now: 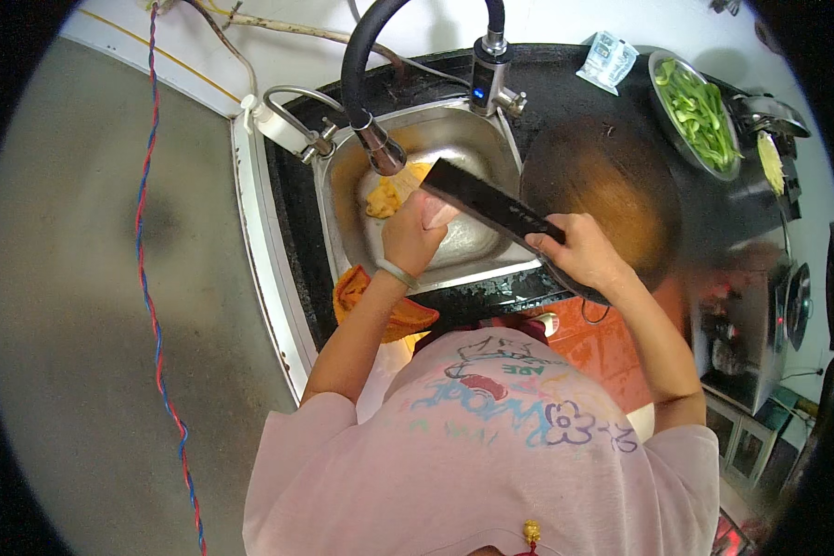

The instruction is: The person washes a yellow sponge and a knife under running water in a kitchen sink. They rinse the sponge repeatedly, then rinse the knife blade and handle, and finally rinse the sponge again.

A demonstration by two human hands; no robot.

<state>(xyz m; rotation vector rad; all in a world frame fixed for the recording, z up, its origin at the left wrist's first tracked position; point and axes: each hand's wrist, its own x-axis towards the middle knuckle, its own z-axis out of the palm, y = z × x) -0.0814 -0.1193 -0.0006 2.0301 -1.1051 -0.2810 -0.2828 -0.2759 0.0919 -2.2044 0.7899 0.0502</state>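
Observation:
My left hand [411, 236] grips a pale pink piece of what looks like raw meat [436, 211] over a stainless steel sink [507, 149]. In my right hand [582, 251] is a cleaver [483, 198] with a broad dark blade, which slants up and left across the sink. The blade's far end is just above the meat; whether they touch I cannot tell. Water runs from the nozzle of a black flexible faucet [386, 149], close to the blade's tip. Yellowish food pieces [383, 200] lie on the sink's bottom, partly hidden behind my left hand.
A round wooden chopping board [615, 201] lies right of the sink. Behind it are a packet [607, 62] and a metal bowl of green vegetables [695, 115]. An orange cloth [351, 288] hangs over the front edge. A twisted red-blue cord [146, 278] hangs at left.

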